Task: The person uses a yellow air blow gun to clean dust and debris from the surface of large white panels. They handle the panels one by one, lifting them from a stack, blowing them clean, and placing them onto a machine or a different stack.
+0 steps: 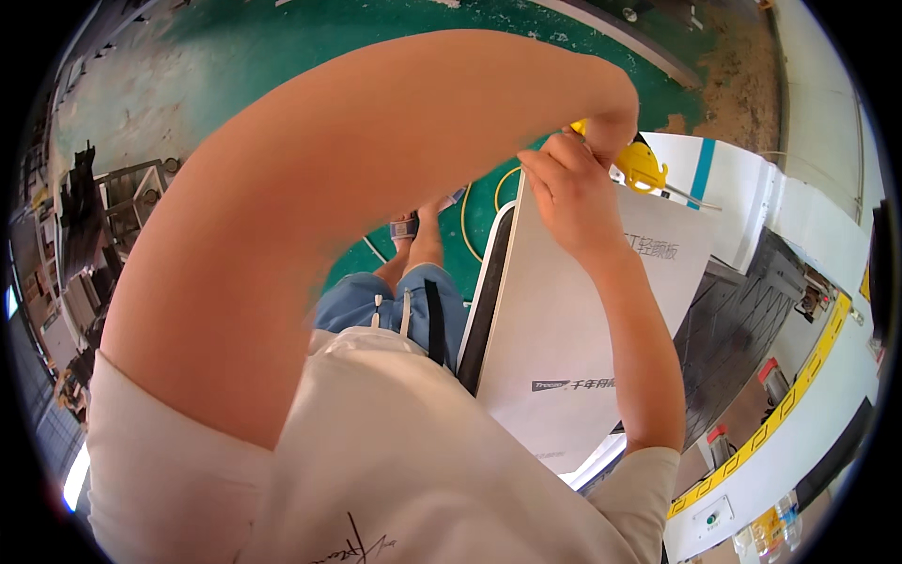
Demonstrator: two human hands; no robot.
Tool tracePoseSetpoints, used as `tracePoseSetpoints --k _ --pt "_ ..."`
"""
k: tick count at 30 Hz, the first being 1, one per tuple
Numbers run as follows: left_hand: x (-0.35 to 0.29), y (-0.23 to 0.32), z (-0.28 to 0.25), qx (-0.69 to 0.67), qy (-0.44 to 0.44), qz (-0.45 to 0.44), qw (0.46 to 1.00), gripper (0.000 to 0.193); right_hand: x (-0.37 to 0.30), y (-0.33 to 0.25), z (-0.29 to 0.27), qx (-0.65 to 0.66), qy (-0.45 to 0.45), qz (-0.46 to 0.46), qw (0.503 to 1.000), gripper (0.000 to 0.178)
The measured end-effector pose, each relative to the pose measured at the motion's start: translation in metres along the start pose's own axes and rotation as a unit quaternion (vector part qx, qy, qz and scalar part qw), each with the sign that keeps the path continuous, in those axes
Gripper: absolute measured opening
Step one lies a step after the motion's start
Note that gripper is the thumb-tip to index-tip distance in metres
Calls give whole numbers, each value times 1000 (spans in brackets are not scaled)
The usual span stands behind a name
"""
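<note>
My left arm arches across the view, its wrist bent down at the upper right. There my left hand [613, 129] is closed around a yellow air blow gun [643, 166], whose thin metal nozzle points right over the far end of a pale board. My right hand [569, 188] is right against the left one, fingers curled inward. Whatever the right fingers pinch is hidden. Beneath my right forearm lies the pale, printed board [554, 320], flat and long, with its left edge toward my body.
A white machine [803, 475] with a yellow marked strip [752, 449] curves along the right. Red-topped clamps [773, 376] stand beside a dark ribbed bed [738, 329]. A yellow hose [466, 226] trails over the green floor [282, 47]. Metal frames [141, 193] and clutter are at left.
</note>
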State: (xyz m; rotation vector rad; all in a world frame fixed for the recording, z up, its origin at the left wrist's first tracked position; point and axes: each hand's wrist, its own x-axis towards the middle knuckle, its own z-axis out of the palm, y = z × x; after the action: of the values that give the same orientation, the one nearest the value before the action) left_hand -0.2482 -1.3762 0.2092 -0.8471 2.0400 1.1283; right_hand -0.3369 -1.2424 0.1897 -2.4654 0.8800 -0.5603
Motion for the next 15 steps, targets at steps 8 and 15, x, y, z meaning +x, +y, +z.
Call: tracePoseSetpoints --k 8,15 --pt "31 -17 16 61 -62 -51 995 35 0 0 13 15 48 5 999 20" --pt "38 -24 26 54 -50 -45 996 32 -5 8 3 32 -26 -43 998 19"
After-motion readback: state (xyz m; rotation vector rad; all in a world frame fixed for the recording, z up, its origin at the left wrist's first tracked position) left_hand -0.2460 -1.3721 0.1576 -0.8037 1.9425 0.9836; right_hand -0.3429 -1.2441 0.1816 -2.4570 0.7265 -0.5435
